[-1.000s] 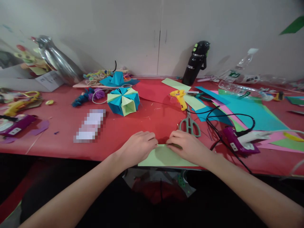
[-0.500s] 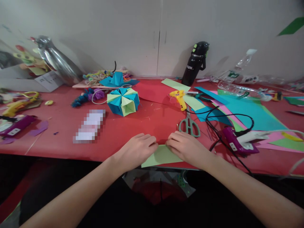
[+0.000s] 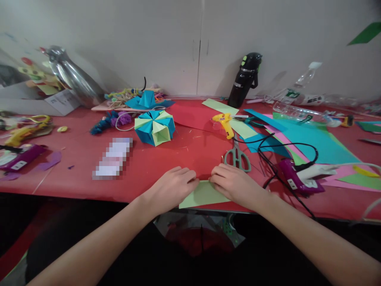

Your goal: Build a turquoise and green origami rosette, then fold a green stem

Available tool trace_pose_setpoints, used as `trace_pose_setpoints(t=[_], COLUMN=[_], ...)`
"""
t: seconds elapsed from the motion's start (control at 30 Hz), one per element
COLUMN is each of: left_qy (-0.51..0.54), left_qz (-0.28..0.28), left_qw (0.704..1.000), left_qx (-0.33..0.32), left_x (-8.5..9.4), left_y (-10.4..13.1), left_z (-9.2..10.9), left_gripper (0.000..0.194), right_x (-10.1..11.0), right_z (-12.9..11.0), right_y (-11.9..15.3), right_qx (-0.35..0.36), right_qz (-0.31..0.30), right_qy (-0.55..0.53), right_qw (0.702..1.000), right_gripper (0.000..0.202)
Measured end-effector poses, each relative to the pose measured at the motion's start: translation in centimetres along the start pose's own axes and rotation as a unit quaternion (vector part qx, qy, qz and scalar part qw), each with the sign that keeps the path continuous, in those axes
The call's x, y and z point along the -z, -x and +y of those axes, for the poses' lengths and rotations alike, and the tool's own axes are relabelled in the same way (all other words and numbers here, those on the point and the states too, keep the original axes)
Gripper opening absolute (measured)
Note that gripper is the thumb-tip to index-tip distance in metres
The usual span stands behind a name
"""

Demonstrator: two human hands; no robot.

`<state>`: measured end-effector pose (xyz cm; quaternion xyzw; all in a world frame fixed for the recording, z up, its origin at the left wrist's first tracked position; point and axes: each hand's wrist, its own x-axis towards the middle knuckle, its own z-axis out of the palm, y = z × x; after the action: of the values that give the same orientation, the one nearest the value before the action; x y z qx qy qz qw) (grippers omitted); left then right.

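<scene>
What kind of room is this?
Probably a craft room or art corner: a yellow glue gun, gray-handled scissors and a folded blue-and-green paper shape are on the red table.

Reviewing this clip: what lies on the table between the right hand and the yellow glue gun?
The grey-handled scissors lie there, handle loops nearest the right hand, blades pointing toward the yellow glue gun. The head view shows this.

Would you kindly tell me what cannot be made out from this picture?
All in the head view:
Light green paper: part lies under the right hand.
Left hand: curled fingers hide its fingertips.
Flat pale item: pixel blocks blur its surface.
Left purple power strip: the left edge cuts it off.
</scene>
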<state>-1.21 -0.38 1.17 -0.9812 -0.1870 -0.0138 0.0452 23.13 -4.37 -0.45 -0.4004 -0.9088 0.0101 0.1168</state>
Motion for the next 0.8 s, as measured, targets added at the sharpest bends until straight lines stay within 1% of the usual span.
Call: trace_pose_setpoints(t=[0.13, 0.3, 0.37, 0.43, 0.5, 0.6, 0.7, 0.8], left_qy=[0.008, 0.04, 0.045, 0.044, 0.04, 0.036, 0.036, 0.035], left_qz=[-0.025, -0.059, -0.063, -0.063, -0.06, -0.058, -0.057, -0.061], left_qw=[0.999, 0.996, 0.995, 0.996, 0.996, 0.996, 0.997, 0.996], left_qx=[0.022, 0.056, 0.057, 0.055, 0.052, 0.052, 0.049, 0.05], left_x=[0.4, 1.3, 1.5, 1.7, 1.6, 1.5, 1.4, 1.5], left_y=[0.0, 0.3, 0.4, 0.5, 0.5, 0.6, 0.6, 0.6], left_z=[0.6, 1.1, 1.1, 1.0, 0.9, 0.8, 0.8, 0.8], left_gripper=[0.027, 0.027, 0.028, 0.028, 0.027, 0.025, 0.022, 0.022], right_x=[0.1, 0.6, 0.9, 1.2, 1.4, 1.9, 2.2, 2.3], right_z=[-0.1, -0.1, 0.0, 0.4, 1.0, 2.1, 2.8, 2.6], right_y=[0.4, 1.1, 1.2, 1.2, 1.2, 1.5, 1.7, 2.0], right_qx=[-0.002, -0.017, -0.026, -0.044, -0.066, -0.089, -0.092, -0.082], right_qz=[-0.013, -0.033, -0.04, -0.053, -0.068, -0.086, -0.105, -0.106], right_qy=[0.018, 0.03, 0.023, 0.006, -0.017, -0.049, -0.061, -0.026], right_qw=[1.0, 0.999, 0.999, 0.998, 0.995, 0.991, 0.988, 0.991], right_gripper=[0.018, 0.028, 0.027, 0.02, 0.015, 0.015, 0.012, 0.012])
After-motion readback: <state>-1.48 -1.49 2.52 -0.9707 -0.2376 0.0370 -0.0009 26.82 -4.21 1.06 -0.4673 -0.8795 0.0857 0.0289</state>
